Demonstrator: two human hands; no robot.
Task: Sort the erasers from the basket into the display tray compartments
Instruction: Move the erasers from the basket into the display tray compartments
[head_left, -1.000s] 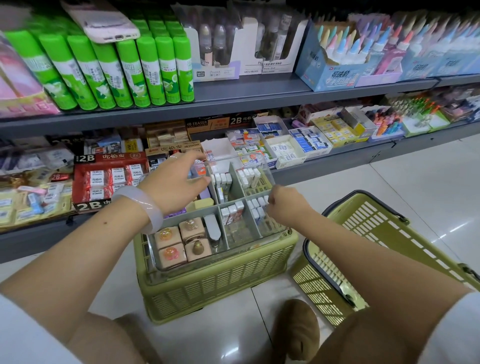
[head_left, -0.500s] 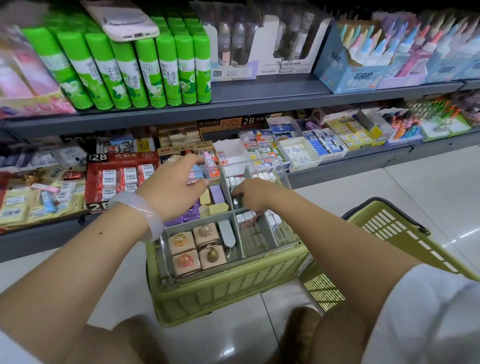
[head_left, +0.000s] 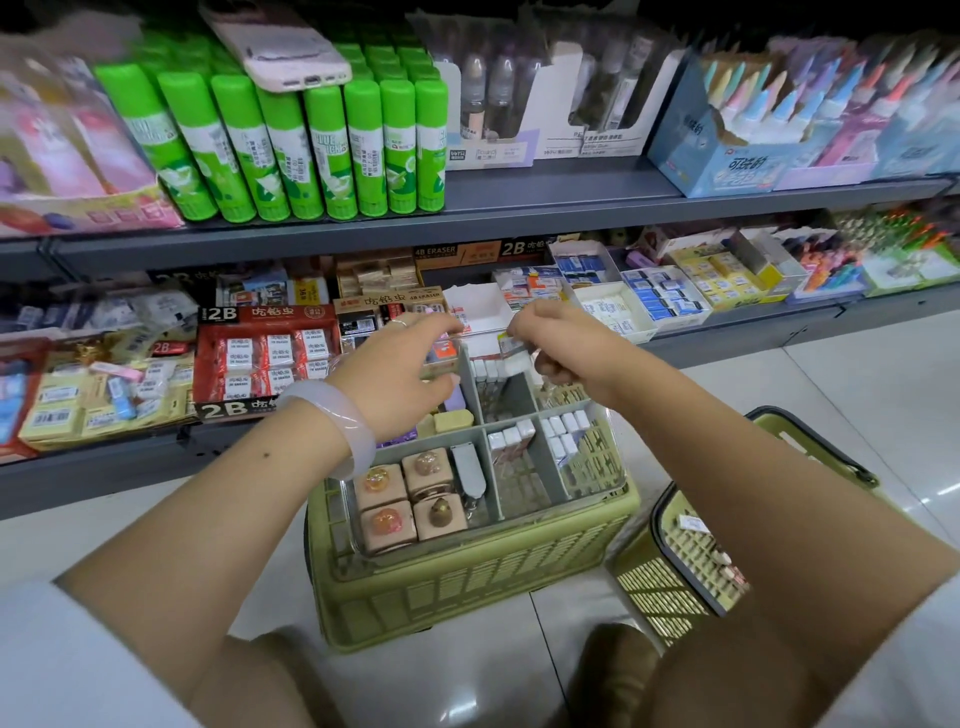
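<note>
Clear display tray (head_left: 597, 488) with grey dividers sits on top of a green basket (head_left: 467, 582); second green basket (head_left: 675, 566) on the floor to its right. Left hand (head_left: 400, 374), pale bangle (head_left: 337, 421) on the wrist, curled over the tray's far-left compartment. Right hand (head_left: 550, 338) pinches a small white eraser (head_left: 514, 349) above the far-middle compartment. Near-left compartment has four tan boxed erasers (head_left: 402, 499); right compartments have rows of white ones. Pink phone (head_left: 280, 41) lies on green glue sticks (head_left: 311, 140), top shelf.

Both hands crowd the display tray (head_left: 597, 480) far compartments, shelf edge (head_left: 571, 221) close overhead, near-right compartments half bare, second basket (head_left: 675, 571) alongside right
</note>
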